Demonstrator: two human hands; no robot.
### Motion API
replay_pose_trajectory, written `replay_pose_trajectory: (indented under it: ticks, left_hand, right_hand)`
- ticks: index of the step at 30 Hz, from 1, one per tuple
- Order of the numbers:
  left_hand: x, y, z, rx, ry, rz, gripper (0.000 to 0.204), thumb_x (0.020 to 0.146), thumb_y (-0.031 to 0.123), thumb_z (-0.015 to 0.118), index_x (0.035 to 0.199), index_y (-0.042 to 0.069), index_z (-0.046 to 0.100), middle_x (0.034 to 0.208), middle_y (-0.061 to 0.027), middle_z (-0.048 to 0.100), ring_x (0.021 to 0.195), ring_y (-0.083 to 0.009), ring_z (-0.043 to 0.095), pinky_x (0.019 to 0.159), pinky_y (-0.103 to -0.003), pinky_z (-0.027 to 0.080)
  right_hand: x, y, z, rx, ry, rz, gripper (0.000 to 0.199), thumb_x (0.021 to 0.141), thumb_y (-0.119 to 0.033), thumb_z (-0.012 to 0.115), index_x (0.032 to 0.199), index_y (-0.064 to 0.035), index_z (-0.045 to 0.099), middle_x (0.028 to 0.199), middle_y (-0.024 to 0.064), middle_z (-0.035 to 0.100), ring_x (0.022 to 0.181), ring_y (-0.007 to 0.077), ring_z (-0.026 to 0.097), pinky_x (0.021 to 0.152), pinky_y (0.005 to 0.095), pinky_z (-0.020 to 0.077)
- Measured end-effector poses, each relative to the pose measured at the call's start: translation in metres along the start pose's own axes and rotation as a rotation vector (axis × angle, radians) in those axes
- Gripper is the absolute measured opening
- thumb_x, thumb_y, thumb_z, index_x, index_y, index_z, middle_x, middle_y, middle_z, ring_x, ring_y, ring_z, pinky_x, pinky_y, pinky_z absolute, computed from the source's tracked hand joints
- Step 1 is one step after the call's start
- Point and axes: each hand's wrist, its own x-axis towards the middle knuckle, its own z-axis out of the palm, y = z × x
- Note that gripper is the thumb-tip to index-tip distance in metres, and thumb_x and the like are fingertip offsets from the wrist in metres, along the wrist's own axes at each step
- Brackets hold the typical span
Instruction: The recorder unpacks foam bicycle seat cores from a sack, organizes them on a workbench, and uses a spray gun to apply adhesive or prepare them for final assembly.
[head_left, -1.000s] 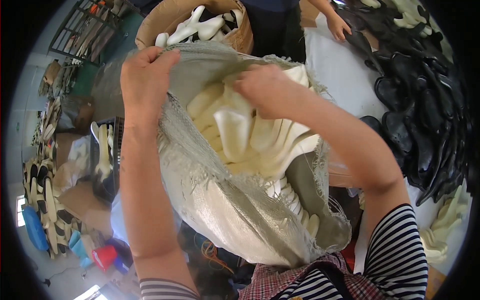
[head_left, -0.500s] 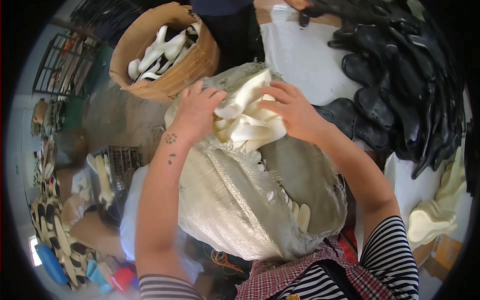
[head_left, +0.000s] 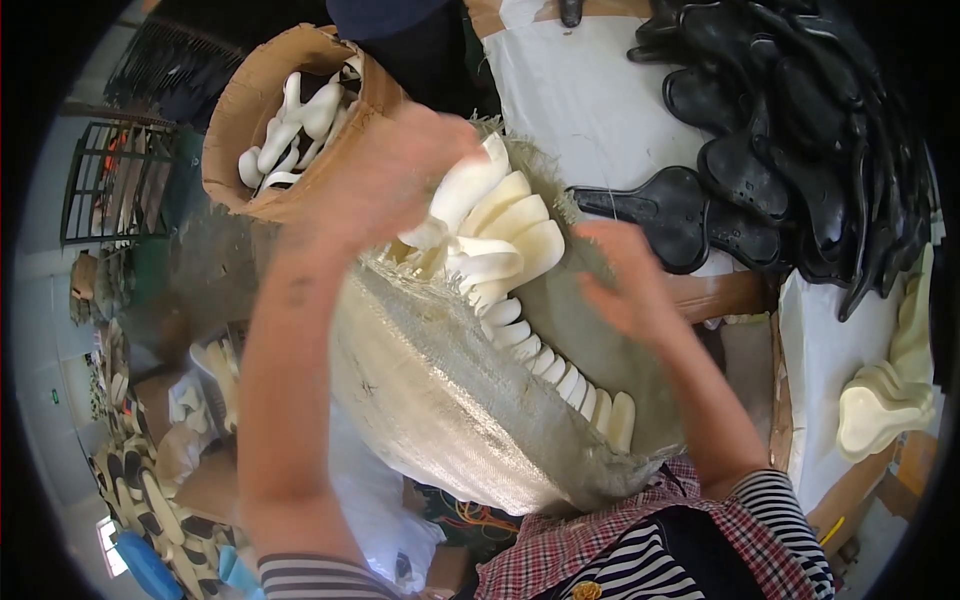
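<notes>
An open woven sack [head_left: 430,390], pale and frayed at the rim, lies in front of me. A row of cream, curved saddle-shaped pieces [head_left: 570,385] is packed inside it along one side. At the far end, several larger cream pieces [head_left: 540,245] fan outward. My left hand [head_left: 425,160] is smeared by motion beside the topmost piece; its fingers do not show clearly enough to tell their grip. My right hand [head_left: 625,270], also blurred, is over the right part of the sack opening, apart from the pieces, with fingers spread and nothing in them.
Beyond the sack at left stands a round cardboard container [head_left: 240,150] holding white pieces. Black saddle-shaped pieces [head_left: 780,150] are heaped on a white-covered surface [head_left: 560,100] at far right. A stack of cream pieces [head_left: 880,410] lies at right. Someone in dark clothing [head_left: 420,50] stands beyond.
My right hand has come away from the cream pieces, toward the right and nearer me. The pieces now fan out, and more of the row inside the sack shows. My left hand has moved slightly farther away.
</notes>
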Motion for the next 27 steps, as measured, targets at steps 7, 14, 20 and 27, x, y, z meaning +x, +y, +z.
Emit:
replay_pose_trajectory:
  ticks: [7, 14, 20, 27]
  left_hand:
    - [-0.005, -0.02, 0.05, 0.348, -0.184, -0.049, 0.044, 0.064, -0.01, 0.059, 0.102, 0.012, 0.065, 0.139, -0.005, 0.037, 0.132, -0.0311, 0.026, 0.104, -0.044, 0.029]
    - [0.003, -0.026, 0.04, 0.05, -0.173, -0.227, 0.036, 0.068, -0.006, 0.06, 0.099, 0.01, 0.065, 0.123, -0.0065, 0.054, 0.109, -0.0275, 0.05, 0.093, -0.041, 0.038]
    - [0.005, 0.03, -0.013, 0.288, 0.137, -0.009, 0.024, 0.069, 0.006, 0.065, 0.092, 0.012, 0.068, 0.102, 0.0018, 0.062, 0.091, -0.0194, 0.052, 0.082, -0.034, 0.037]
    - [0.021, 0.168, -0.044, 0.614, 0.519, 0.154, 0.025, 0.069, 0.014, 0.065, 0.094, 0.015, 0.066, 0.095, 0.0038, 0.061, 0.092, -0.0202, 0.05, 0.083, -0.037, 0.035]
  right_hand:
    - [0.039, 0.0, 0.092, 0.179, -0.126, 0.118, 0.032, 0.075, -0.015, 0.062, 0.106, -0.0039, 0.057, 0.102, 0.0144, 0.058, 0.109, 0.0324, 0.047, 0.09, 0.0385, 0.04]
    - [0.052, -0.001, 0.071, 0.496, -0.089, 0.352, 0.027, 0.081, -0.02, 0.06, 0.101, -0.0012, 0.056, 0.095, 0.0168, 0.061, 0.085, 0.0305, 0.059, 0.078, 0.037, 0.0465]
    - [0.044, -0.036, -0.003, 0.495, 0.185, 0.232, 0.025, 0.082, -0.014, 0.059, 0.103, -0.0005, 0.056, 0.095, 0.0158, 0.061, 0.084, 0.0304, 0.06, 0.076, 0.0348, 0.0472]
    - [-0.017, -0.117, -0.167, 0.028, 0.55, -0.351, 0.029, 0.072, -0.005, 0.065, 0.099, 0.0, 0.058, 0.09, 0.0148, 0.06, 0.077, 0.0287, 0.059, 0.063, 0.0339, 0.0476]
